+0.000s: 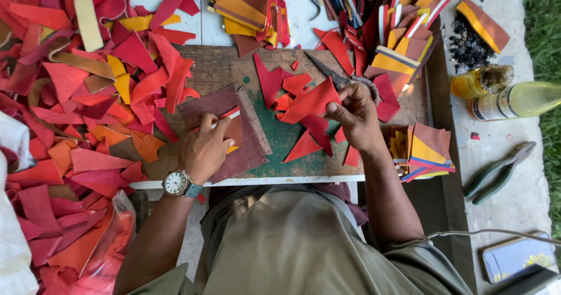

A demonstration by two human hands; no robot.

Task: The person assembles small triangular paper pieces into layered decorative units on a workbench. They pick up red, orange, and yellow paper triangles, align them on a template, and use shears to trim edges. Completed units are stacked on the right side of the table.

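Observation:
My left hand point(205, 149), with a wristwatch point(177, 183) on the wrist, presses a small layered piece of brown, red and white material point(233, 123) onto a dark maroon sheet point(225, 128) on the wooden work board point(292, 149). My right hand point(355, 116) grips the handles of a pair of scissors point(327, 73), whose blades point up and left. The same hand also pinches a red triangular scrap point(310, 103). More red offcuts point(274, 84) lie around it on the board.
A heap of red, orange and yellow scraps point(76, 96) fills the left side. Stacks of layered coloured pieces point(423, 152) sit at right and at the top point(403, 38). Two bottles point(508, 99), green-handled pliers point(497, 172) and a phone point(517, 257) lie on the concrete ledge.

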